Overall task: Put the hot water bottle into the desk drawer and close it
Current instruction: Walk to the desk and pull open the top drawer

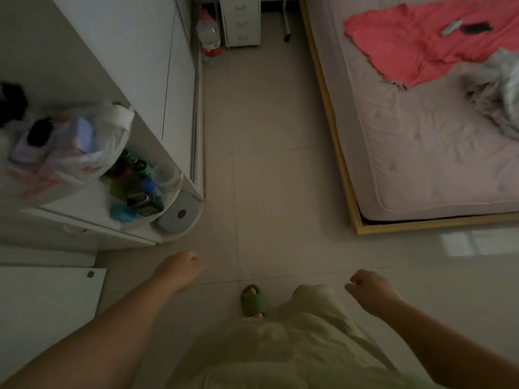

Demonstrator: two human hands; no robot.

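Observation:
I cannot make out a hot water bottle anywhere in the head view. A white drawer unit [241, 21] with three closed drawers stands at the far end of the floor. My left hand [179, 269] hangs over the floor tiles at the lower left, fingers loosely apart and holding nothing. My right hand [368, 287] hovers at the lower right, its fingers curled in on nothing. Both hands are far from the drawer unit.
A white cabinet [157, 80] with rounded corner shelves [146, 189] full of small bottles and a plastic bag [84, 147] lines the left. A large water jug [209, 37] stands beside the drawer unit. A bed [421, 153] with a red cloth [415, 43] fills the right. My green slipper [254, 301] is below.

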